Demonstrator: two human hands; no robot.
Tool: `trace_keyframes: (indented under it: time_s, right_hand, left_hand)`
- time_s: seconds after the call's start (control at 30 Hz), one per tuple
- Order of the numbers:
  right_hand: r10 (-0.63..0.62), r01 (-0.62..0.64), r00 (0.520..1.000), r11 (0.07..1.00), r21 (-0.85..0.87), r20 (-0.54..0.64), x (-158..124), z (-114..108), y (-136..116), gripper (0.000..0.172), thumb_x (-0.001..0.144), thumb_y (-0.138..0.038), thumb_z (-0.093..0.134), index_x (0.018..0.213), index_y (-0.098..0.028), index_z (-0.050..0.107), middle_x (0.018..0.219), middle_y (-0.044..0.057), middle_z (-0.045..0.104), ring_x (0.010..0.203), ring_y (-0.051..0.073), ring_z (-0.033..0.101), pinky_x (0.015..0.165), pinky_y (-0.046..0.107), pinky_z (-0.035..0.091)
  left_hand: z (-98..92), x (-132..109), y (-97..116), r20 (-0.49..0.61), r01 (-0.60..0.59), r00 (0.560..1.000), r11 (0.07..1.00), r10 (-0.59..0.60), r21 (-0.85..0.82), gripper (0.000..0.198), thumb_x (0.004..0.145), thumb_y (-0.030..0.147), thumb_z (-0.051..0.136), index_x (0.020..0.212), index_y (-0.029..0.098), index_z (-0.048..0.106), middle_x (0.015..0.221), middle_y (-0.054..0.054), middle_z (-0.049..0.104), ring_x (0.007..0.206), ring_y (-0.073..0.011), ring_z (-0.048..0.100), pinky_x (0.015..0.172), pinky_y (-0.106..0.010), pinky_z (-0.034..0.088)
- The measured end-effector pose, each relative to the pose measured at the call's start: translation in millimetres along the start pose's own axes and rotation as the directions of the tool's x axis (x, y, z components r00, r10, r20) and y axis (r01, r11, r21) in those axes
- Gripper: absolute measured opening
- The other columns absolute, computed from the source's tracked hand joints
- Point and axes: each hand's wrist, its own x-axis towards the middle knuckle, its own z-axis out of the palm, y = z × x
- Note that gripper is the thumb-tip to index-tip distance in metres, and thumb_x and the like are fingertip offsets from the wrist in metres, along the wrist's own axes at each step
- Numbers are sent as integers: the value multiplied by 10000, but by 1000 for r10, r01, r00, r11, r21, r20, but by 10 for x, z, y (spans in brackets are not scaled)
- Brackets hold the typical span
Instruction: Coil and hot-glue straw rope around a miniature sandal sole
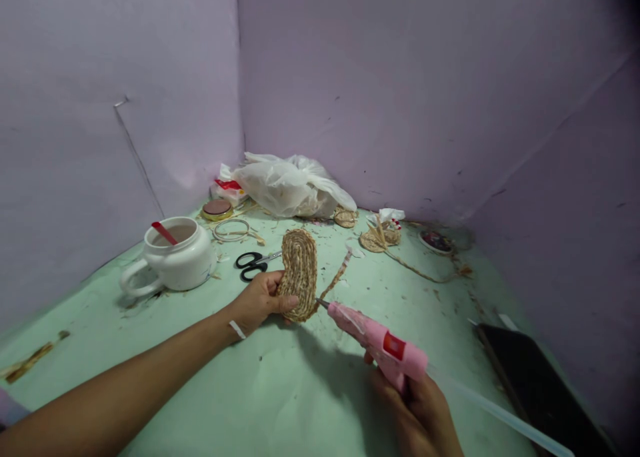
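My left hand point(260, 300) is closed on a coiled jute piece point(299, 270), an oval mat of braided straw held upright above the green floor. A loose braid tail point(336, 278) trails off its right edge. My right hand point(423, 410) grips a pink hot glue gun point(380, 340) with a clear glue stick point(500, 413) poking out of its back. The gun's metal tip touches the lower right rim of the jute piece.
A white pot with a red stick point(175, 257) stands at left, black scissors point(253, 263) lie behind my left hand. A plastic bag point(293, 187), small jute coils point(380, 238) and a tin point(217, 209) sit by the wall. A dark phone point(537, 387) lies at right.
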Motion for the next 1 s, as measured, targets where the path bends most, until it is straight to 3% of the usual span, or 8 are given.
trace_keyframes:
  time_s: [0.13, 0.33, 0.47, 0.67, 0.87, 1.0]
  right_hand:
    - [8, -7, 1000, 999, 54, -29, 1, 11, -55, 188, 746, -307, 622, 853, -166, 684, 722, 51, 699, 589, 179, 628, 540, 215, 518]
    - [118, -105, 989, 984, 145, -86, -19, 71, -155, 227, 739, -390, 629, 805, -177, 674, 642, 25, 646, 559, 159, 578, 551, 219, 504]
    - [176, -155, 978, 973, 173, -113, -64, 107, -145, 269, 762, -418, 604, 853, -173, 667, 728, 49, 665, 642, 179, 592, 603, 235, 506]
    - [174, -156, 978, 977, 148, -118, -69, 111, -124, 266, 762, -413, 602, 863, -177, 674, 746, 49, 676, 647, 175, 606, 625, 232, 514]
    - [110, -96, 989, 984, 148, -94, -9, 90, -166, 247, 771, -376, 579, 898, -200, 698, 740, 59, 693, 778, 222, 645, 696, 256, 523]
    - [45, -39, 998, 992, 121, -49, 10, 56, -110, 190, 769, -300, 579, 859, -186, 701, 644, 31, 662, 564, 167, 601, 595, 231, 526]
  left_hand:
    - [14, -1, 5, -9, -10, 1000, 1000, 10, -9, 370, 569, 313, 795, 791, 86, 605, 655, -45, 637, 524, -117, 544, 458, -219, 439]
    - [8, -1, -3, -11, -6, 1000, 1000, 6, -9, 389, 563, 326, 799, 806, 87, 612, 676, -51, 644, 534, -122, 551, 467, -227, 443]
    - [4, 3, -12, -9, -7, 1000, 1000, 7, -15, 385, 570, 325, 795, 815, 89, 616, 679, -50, 646, 533, -119, 552, 467, -224, 446]
    - [1, 5, -10, 5, -2, 1000, 1000, 2, -7, 379, 574, 313, 794, 819, 83, 619, 689, -60, 650, 531, -116, 547, 449, -210, 434]
    - [8, -3, 4, 15, 10, 1000, 1000, -10, -3, 357, 569, 307, 795, 787, 85, 620, 657, -43, 631, 522, -109, 536, 462, -211, 435]
    - [7, -7, 8, 31, 18, 999, 1000, -19, 6, 356, 567, 305, 795, 783, 83, 621, 651, -45, 629, 522, -111, 534, 459, -211, 429]
